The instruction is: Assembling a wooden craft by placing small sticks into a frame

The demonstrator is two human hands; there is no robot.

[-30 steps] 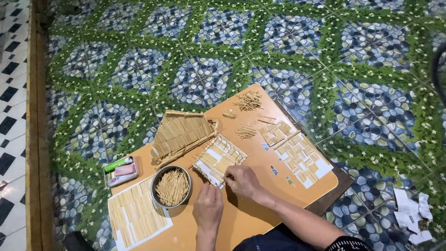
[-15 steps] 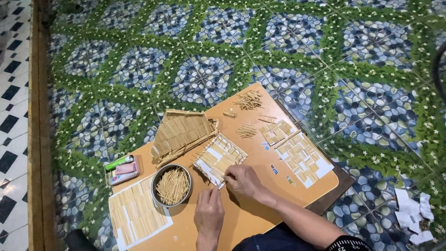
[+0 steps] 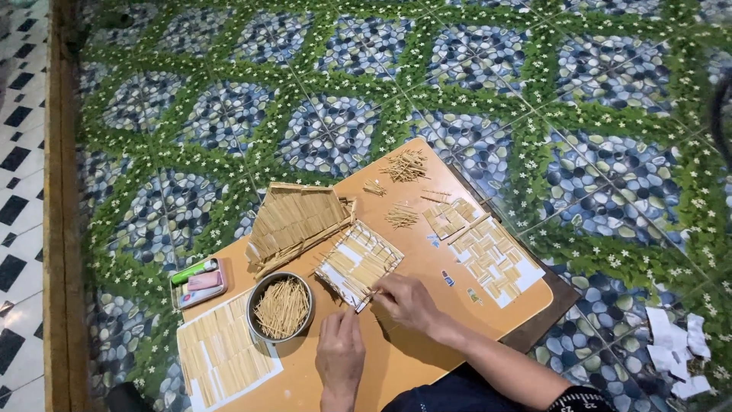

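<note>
My left hand point(image 3: 340, 352) rests on the orange board point(image 3: 427, 358) with a fingertip pressing the near corner of a small panel of wooden sticks on white paper point(image 3: 358, 262). My right hand point(image 3: 406, 300) pinches a thin wooden stick point(image 3: 369, 294) at that same corner of the panel. Just left of my hands stands a round metal tin full of sticks point(image 3: 281, 307). Behind the panel lies a stick-built roof piece point(image 3: 293, 222).
A larger sheet covered with sticks point(image 3: 223, 352) lies at the board's left end, beside a small tray with a green tube point(image 3: 198, 280). More stick sheets point(image 3: 488, 255) and loose stick piles point(image 3: 406, 165) lie to the right. Torn white paper scraps point(image 3: 675, 349) sit on the patterned floor.
Both hands have stayed at the near corner of the small panel, with only slight finger movement. Nothing else has shifted.
</note>
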